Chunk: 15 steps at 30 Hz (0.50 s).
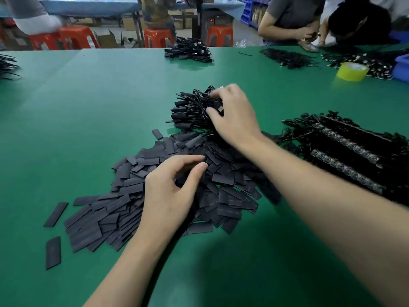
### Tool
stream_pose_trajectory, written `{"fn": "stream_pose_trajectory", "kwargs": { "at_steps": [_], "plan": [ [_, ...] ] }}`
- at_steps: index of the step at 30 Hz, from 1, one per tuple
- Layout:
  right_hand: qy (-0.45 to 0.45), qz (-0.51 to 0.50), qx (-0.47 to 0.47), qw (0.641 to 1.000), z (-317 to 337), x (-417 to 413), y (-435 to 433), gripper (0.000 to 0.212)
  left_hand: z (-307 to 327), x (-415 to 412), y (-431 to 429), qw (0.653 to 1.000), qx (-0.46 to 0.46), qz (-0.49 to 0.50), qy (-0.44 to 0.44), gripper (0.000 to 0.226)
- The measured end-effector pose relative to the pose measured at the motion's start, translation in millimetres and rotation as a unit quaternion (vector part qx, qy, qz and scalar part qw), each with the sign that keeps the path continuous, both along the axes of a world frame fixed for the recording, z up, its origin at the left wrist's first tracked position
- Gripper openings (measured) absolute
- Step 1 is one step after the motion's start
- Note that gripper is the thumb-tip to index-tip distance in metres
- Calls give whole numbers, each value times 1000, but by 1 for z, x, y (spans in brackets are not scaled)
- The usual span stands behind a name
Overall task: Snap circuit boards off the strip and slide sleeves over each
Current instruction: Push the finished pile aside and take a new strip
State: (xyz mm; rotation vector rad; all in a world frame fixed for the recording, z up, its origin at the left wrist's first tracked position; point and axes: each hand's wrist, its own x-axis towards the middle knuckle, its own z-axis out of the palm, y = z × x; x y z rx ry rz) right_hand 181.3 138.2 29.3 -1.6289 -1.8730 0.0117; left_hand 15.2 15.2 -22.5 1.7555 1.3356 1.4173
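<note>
A wide heap of flat black sleeves (124,209) lies on the green table (88,107) in front of me. My left hand (170,191) hovers over its middle with fingers loosely curled, thumb and forefinger close together; I see nothing held in it. Behind the heap sits a bundle of sleeved boards with black cables (190,111). My right hand (234,116) rests on that bundle, its fingertips pinching among the cables. Strips of circuit boards (345,165) with attached cables lie at the right, beside my right forearm.
A yellow tape roll (352,72) and a blue bin (401,67) stand at the far right. More black cable piles (190,52) lie along the far edge, where two people (294,18) work. Orange stools (75,36) stand beyond the table. Stray sleeves (53,252) lie at the near left.
</note>
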Motion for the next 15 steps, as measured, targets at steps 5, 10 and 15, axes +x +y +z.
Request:
{"fn": "stream_pose_trajectory", "kwargs": {
  "at_steps": [5, 10, 15],
  "plan": [
    [-25, 30, 39, 998, -46, 22, -77, 39, 3, 3, -3, 1000, 10, -2, 15, 12],
    [-26, 62, -64, 996, -66, 34, -99, 60, 6, 10, -9, 994, 58, -19, 89, 11],
    [-43, 87, -114, 989, -66, 34, -96, 58, 8, 22, -12, 981, 113, -29, 152, 17]
  ]
}}
